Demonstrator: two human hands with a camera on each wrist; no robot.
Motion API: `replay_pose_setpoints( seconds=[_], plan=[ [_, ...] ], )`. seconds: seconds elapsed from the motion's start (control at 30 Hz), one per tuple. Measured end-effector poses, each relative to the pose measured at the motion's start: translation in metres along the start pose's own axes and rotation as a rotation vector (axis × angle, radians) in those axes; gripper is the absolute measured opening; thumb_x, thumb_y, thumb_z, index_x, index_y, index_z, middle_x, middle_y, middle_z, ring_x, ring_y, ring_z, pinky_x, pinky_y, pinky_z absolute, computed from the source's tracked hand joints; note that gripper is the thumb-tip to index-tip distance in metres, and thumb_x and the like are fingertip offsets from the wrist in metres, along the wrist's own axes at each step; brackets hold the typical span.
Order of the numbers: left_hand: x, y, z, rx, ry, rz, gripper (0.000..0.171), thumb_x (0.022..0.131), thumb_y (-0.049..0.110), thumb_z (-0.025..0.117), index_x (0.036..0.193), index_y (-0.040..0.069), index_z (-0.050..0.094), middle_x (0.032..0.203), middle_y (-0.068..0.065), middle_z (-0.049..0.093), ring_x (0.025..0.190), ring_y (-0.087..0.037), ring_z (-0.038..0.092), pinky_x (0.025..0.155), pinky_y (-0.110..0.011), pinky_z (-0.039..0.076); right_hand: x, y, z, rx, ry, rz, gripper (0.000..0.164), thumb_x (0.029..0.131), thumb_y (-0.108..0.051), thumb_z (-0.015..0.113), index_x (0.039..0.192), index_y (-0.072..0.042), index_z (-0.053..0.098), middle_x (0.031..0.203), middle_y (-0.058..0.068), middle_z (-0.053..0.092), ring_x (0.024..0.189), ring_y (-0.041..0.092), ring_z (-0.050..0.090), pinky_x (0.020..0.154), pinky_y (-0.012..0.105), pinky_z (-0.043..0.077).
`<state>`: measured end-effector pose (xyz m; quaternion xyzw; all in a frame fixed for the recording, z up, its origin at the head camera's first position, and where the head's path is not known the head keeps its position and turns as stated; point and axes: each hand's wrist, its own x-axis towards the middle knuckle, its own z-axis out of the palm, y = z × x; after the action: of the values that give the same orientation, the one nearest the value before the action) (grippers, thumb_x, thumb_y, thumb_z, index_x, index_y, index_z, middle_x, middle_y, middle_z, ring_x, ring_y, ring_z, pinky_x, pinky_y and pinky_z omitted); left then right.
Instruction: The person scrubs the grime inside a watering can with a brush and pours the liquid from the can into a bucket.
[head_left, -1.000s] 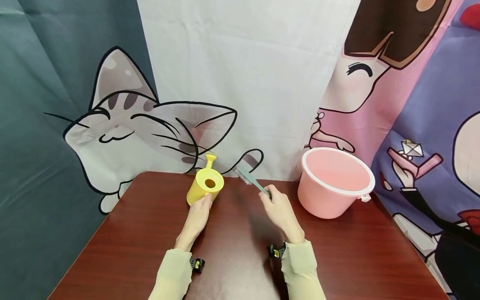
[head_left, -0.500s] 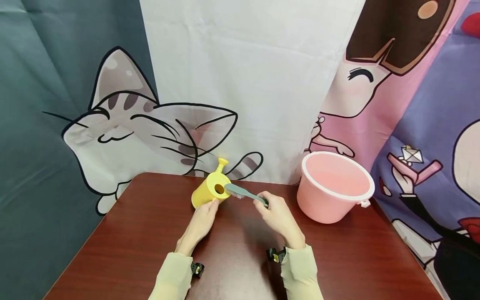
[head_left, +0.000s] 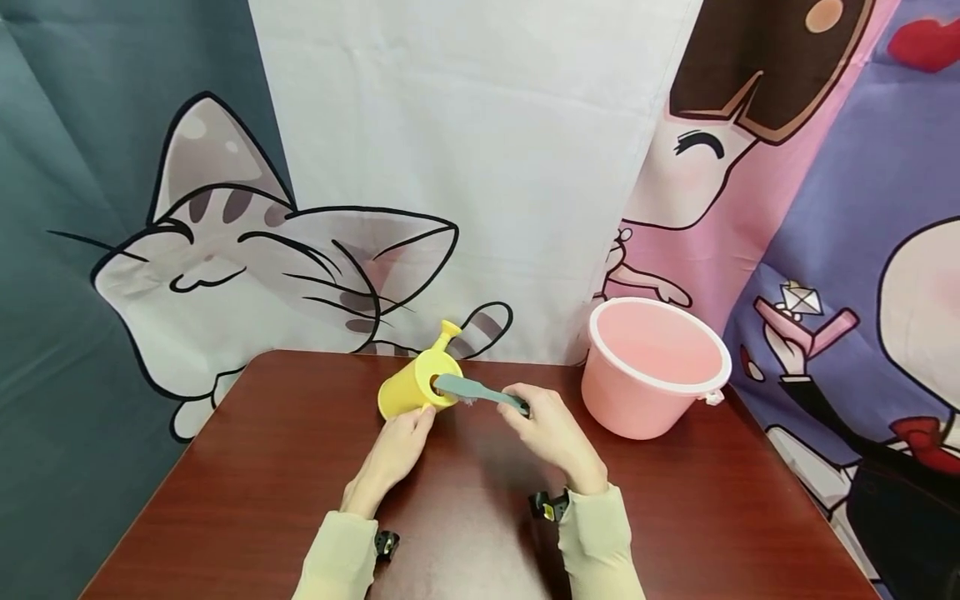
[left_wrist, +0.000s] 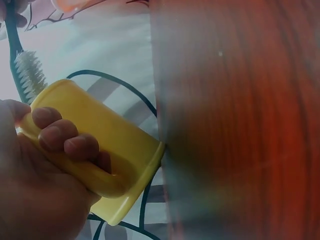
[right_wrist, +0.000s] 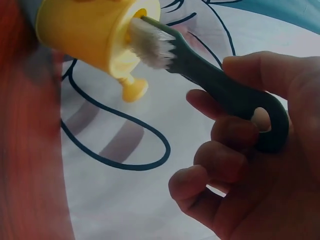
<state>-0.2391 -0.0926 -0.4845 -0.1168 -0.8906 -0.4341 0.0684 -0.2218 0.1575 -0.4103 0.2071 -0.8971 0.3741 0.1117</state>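
My left hand (head_left: pixel 395 450) grips the handle of a yellow watering can (head_left: pixel 408 390), its fingers curled round the handle in the left wrist view. The can is tilted, with its top opening turned toward the right and its spout pointing away. In my right hand (head_left: pixel 551 429) is a green scrub brush (head_left: pixel 480 391) with white bristles (right_wrist: pixel 152 44), pinched by the handle between thumb and fingers. The tip of the brush head sits in the can's opening, and part of the bristles shows outside it.
A pink bucket (head_left: pixel 633 408) with a white rim stands at the right on the brown wooden table (head_left: pixel 300 467). Behind the table's back edge hangs a printed cloth (head_left: pixel 480 150) with cartoon figures.
The brush has swung down and left from above the table, and its tip has entered the can's opening. My left hand has tilted the can further toward the right.
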Motion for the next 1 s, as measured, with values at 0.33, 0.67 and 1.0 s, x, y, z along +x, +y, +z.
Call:
replay_pose_setpoints(
  seconds=[0.33, 0.67, 1.0],
  plan=[
    [0.000, 0.004, -0.003, 0.055, -0.042, 0.048, 0.047, 0.104, 0.033, 0.044, 0.060, 0.017, 0.039, 0.059, 0.008, 0.028, 0.054, -0.007, 0.024, 0.055, -0.026, 0.028, 0.004, -0.005, -0.013, -0.037, -0.102, -0.012, 0.009, 0.094, -0.017, 0.061, 0.091, -0.023, 0.065, 0.068, -0.005, 0.051, 0.060, 0.008, 0.046, 0.057, 0.028, 0.041],
    [-0.002, 0.007, 0.004, 0.112, -0.116, 0.070, 0.047, 0.103, 0.032, 0.046, 0.059, 0.018, 0.041, 0.056, 0.009, 0.032, 0.051, -0.007, 0.028, 0.052, -0.025, 0.029, 0.005, -0.009, -0.002, -0.154, -0.109, -0.117, 0.006, 0.092, -0.012, 0.061, 0.090, -0.016, 0.064, 0.072, -0.009, 0.050, 0.067, 0.009, 0.048, 0.063, 0.027, 0.044],
    [-0.005, 0.009, 0.007, 0.161, -0.117, 0.110, 0.045, 0.102, 0.031, 0.047, 0.059, 0.019, 0.042, 0.054, 0.010, 0.032, 0.050, -0.005, 0.028, 0.050, -0.024, 0.029, 0.011, -0.007, 0.017, -0.154, -0.096, -0.124, 0.007, 0.092, -0.012, 0.061, 0.087, -0.014, 0.064, 0.076, -0.009, 0.054, 0.070, 0.010, 0.050, 0.067, 0.027, 0.045]
  ],
)
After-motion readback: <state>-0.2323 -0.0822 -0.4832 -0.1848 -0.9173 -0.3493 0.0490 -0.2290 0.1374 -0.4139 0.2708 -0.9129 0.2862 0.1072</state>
